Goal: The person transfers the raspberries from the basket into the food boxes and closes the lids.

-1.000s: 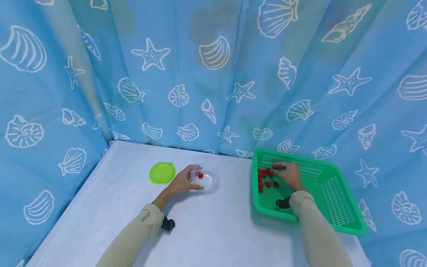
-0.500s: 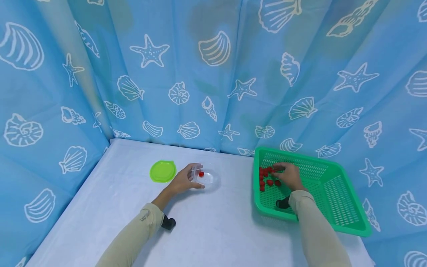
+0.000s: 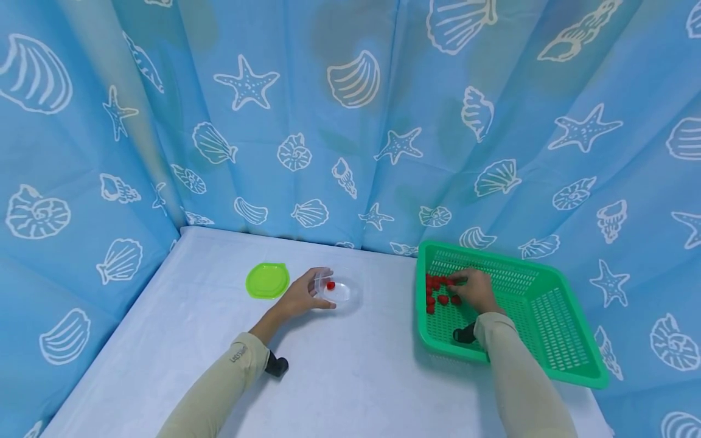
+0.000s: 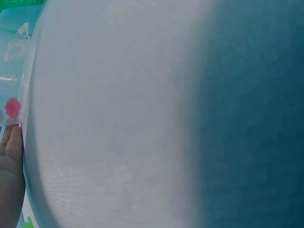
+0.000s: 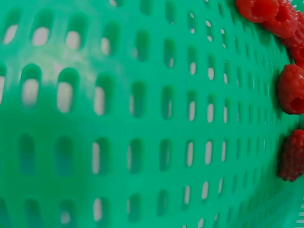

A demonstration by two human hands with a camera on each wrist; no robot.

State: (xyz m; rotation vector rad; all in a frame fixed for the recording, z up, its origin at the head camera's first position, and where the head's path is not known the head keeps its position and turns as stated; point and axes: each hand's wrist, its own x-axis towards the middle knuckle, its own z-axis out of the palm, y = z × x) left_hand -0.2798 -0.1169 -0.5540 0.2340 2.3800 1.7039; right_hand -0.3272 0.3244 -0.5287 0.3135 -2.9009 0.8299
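My left hand (image 3: pixel 300 297) grips the side of a clear plastic container (image 3: pixel 344 293) on the table, thumb at the near side and fingers at the far side. One red raspberry (image 3: pixel 330 285) lies inside it; the left wrist view also shows this raspberry (image 4: pixel 12 108) through the clear wall. Over at the right, my right hand (image 3: pixel 475 289) reaches down into a green plastic basket (image 3: pixel 506 353). Its fingertips pinch a raspberry (image 3: pixel 450 282) at the edge of the cluster. Several more raspberries (image 5: pixel 291 89) lie on the basket floor; the right wrist view shows no fingers.
A lime-green lid (image 3: pixel 267 280) lies flat on the white tablecloth (image 3: pixel 350 377), left of the container. Blue curtains (image 3: pixel 306 121) with shell prints hang behind and beside the table. The basket's raised rim surrounds my right hand.
My right thumb and fingers have closed together on a raspberry at the cluster's edge. My left hand and the container stay in place. The head view has shifted slightly.
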